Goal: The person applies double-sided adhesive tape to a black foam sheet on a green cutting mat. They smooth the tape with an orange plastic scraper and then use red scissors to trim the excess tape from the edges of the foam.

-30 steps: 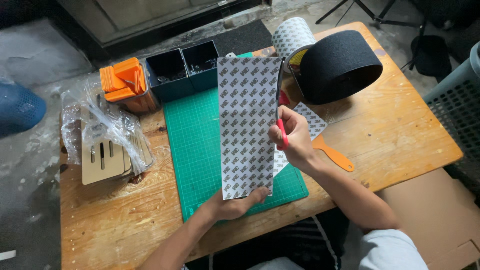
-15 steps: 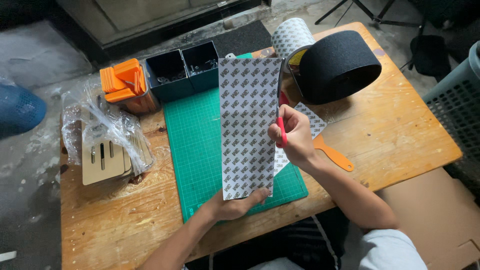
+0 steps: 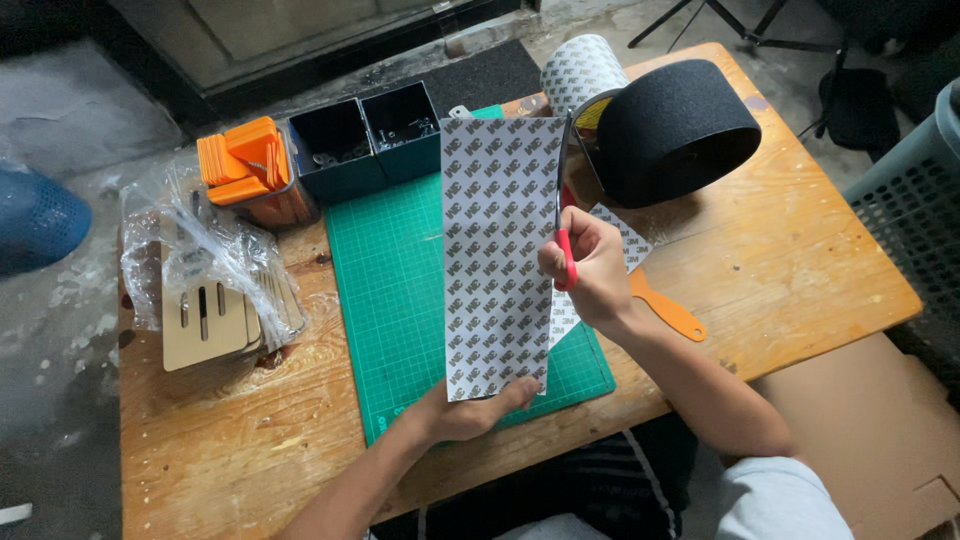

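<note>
A: Patterned sheet (image 3: 497,250) held up over the green mat (image 3: 400,290), left hand (image 3: 465,412) pinching its bottom edge, fingers clamped on it.

B: Right hand (image 3: 592,270) has fingers closed around red scissors (image 3: 563,225), blades along the sheet's right edge.

A: Black roll (image 3: 680,130) sits just beyond, crowding that side. Orange pieces (image 3: 243,160) and two dark bins (image 3: 370,140) at the mat's far end.

B: Plastic bag (image 3: 200,250) left; bare wood right, near the table edge (image 3: 830,260).
</note>
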